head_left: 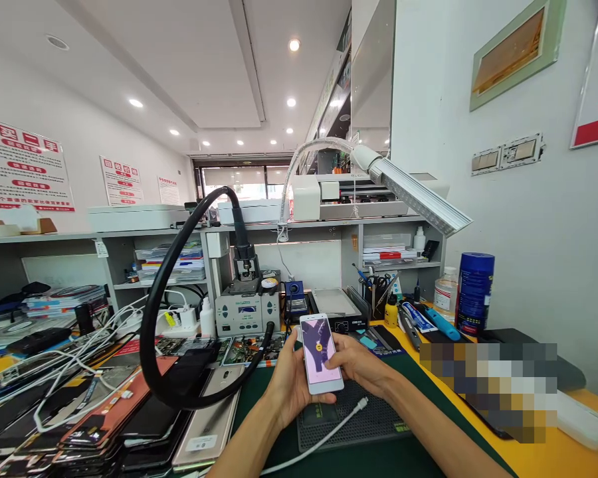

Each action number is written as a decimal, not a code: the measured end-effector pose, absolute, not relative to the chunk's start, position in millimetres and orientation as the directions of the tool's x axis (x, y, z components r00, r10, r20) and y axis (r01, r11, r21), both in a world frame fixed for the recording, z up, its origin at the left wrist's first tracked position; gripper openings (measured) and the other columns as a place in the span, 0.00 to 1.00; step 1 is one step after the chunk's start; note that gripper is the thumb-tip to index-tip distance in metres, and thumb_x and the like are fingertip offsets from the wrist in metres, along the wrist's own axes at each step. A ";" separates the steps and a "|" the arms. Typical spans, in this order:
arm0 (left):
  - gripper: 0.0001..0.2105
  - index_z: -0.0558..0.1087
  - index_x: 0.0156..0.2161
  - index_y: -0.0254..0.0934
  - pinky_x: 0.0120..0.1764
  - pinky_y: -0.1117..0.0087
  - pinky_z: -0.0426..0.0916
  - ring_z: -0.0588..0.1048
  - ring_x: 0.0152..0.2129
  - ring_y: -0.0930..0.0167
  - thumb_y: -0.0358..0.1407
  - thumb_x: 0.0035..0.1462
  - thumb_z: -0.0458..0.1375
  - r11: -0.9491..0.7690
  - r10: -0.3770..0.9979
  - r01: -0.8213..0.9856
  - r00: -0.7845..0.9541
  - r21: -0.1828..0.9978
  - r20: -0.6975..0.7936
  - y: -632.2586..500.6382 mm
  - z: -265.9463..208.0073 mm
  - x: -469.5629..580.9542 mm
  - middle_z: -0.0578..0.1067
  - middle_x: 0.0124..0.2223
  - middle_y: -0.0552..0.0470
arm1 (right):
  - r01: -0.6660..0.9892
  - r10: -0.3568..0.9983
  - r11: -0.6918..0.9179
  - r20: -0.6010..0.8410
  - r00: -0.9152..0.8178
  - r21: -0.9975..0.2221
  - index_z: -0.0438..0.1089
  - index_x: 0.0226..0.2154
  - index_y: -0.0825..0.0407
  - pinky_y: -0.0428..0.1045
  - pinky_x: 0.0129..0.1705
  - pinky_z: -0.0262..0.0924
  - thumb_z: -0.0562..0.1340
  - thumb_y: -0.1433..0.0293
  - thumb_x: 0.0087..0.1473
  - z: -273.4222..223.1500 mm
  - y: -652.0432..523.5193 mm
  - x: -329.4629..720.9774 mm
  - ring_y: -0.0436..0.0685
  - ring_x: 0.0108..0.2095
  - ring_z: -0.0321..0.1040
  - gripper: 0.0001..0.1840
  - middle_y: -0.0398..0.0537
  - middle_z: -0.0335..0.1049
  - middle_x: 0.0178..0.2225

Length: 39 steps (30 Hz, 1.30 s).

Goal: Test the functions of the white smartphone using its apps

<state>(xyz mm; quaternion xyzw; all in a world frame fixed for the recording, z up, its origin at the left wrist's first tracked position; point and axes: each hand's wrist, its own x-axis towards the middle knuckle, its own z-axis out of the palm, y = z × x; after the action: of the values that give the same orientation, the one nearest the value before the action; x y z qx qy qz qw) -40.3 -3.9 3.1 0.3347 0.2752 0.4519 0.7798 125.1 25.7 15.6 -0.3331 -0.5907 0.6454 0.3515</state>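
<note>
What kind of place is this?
Probably a phone repair shop! There's a big pile of phones and phone parts on the left, some bare circuit boards, and a lit-up white phone being held over the mat.

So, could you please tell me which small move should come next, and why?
I would probably tap the white smartphone lightly with the thumb of the right hand: the screen is lit, that thumb lies over it, and the left hand cradles the phone. The white cable's connector lies over the mat, apart from the phone, so it should not interfere.
</note>
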 end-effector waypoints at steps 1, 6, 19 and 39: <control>0.32 0.72 0.48 0.32 0.25 0.60 0.74 0.77 0.31 0.61 0.60 0.57 0.49 0.371 0.886 -0.524 0.448 0.767 -0.123 -4.2 3.4 -40.9 0.76 0.37 0.41 | -0.060 0.842 -0.043 -0.003 -0.540 -0.997 0.70 0.43 0.51 0.49 0.36 0.61 0.65 0.76 0.37 14.8 26.1 126.0 0.58 0.37 0.69 0.25 0.47 0.75 0.38; 0.29 0.72 0.48 0.32 0.25 0.60 0.74 0.76 0.30 0.62 0.57 0.57 0.52 0.378 0.881 -0.527 0.456 0.761 -0.121 -5.4 5.4 -40.9 0.75 0.36 0.42 | -0.041 0.852 -0.042 -0.014 -0.524 -0.998 0.70 0.42 0.51 0.50 0.36 0.62 0.67 0.74 0.38 11.3 29.8 123.4 0.59 0.38 0.70 0.24 0.48 0.75 0.38; 0.17 0.69 0.46 0.30 0.26 0.62 0.75 0.77 0.34 0.59 0.39 0.55 0.57 0.360 0.897 -0.513 0.420 0.779 -0.138 -8.2 4.6 -37.4 0.75 0.36 0.41 | -0.121 0.902 -0.212 -0.147 -0.407 -0.970 0.72 0.41 0.51 0.54 0.38 0.62 0.50 0.42 0.56 9.8 36.0 119.3 0.60 0.35 0.70 0.32 0.52 0.75 0.36; 0.27 0.69 0.50 0.34 0.28 0.60 0.76 0.76 0.31 0.62 0.55 0.58 0.54 0.327 0.898 -0.501 0.429 0.801 -0.099 -3.6 -1.1 -36.0 0.75 0.36 0.43 | -0.124 0.894 -0.209 -0.138 -0.427 -0.970 0.71 0.40 0.50 0.52 0.39 0.59 0.52 0.44 0.55 13.4 33.1 118.1 0.60 0.37 0.69 0.29 0.50 0.74 0.36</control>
<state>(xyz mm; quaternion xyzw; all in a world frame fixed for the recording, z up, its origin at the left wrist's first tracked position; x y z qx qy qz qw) -36.0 -3.6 -1.1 0.3577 0.2778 0.4567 0.7658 118.1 33.1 13.4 -0.3817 -0.5045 0.6774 0.3755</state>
